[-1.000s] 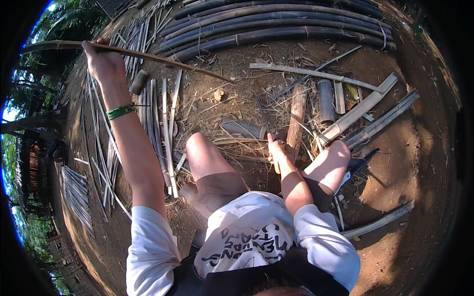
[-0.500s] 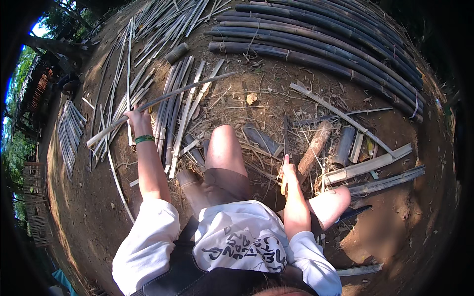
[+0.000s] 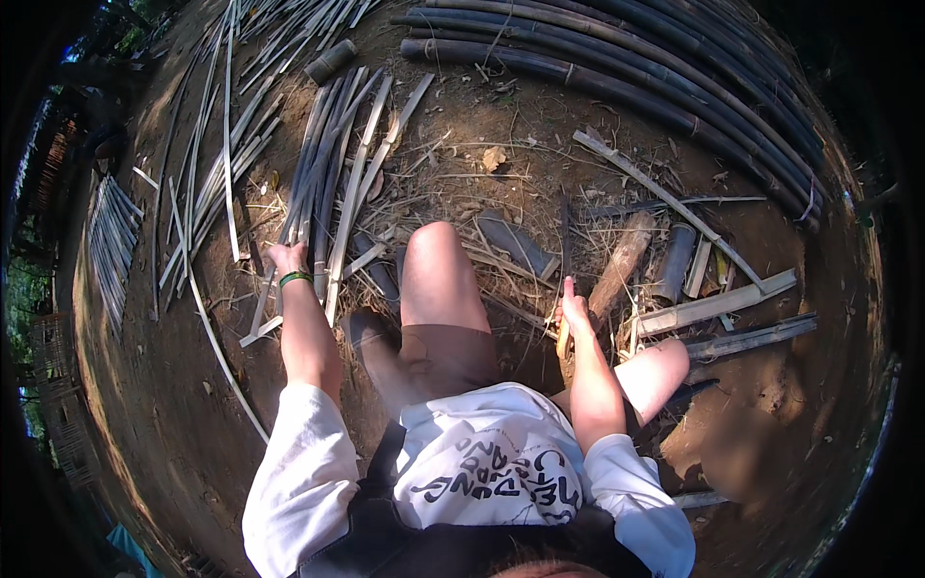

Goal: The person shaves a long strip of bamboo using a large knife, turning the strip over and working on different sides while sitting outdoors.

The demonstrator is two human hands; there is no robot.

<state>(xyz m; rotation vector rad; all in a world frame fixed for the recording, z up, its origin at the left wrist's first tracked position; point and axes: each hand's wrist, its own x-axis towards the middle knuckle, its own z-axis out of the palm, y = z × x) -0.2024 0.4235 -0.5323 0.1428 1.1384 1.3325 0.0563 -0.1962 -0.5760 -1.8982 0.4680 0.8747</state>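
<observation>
My left hand (image 3: 287,258), with a green band at its wrist, is closed around a long split bamboo strip (image 3: 263,303). The strip's near end sticks out below the hand, and its far part lies over a bundle of dark bamboo strips (image 3: 323,144). In my right hand (image 3: 574,310) is the wooden handle of a long knife (image 3: 566,236), its dark narrow blade pointing away from me. Beside that hand rests a thick brown log (image 3: 621,265). Between my knees lies a short dark bamboo piece (image 3: 515,244).
Whole bamboo poles (image 3: 588,82) are stacked at the far right. Several pale strips (image 3: 231,144) cover the ground at the far left, near another fanned bundle (image 3: 114,241). Split bamboo lengths (image 3: 718,301) and a short bamboo tube (image 3: 676,255) lie right of the log.
My left hand has swung the bamboo strip round from a slanting position over the ground to lie along the dark bundle. My right hand still grips the knife. The view has tilted a little.
</observation>
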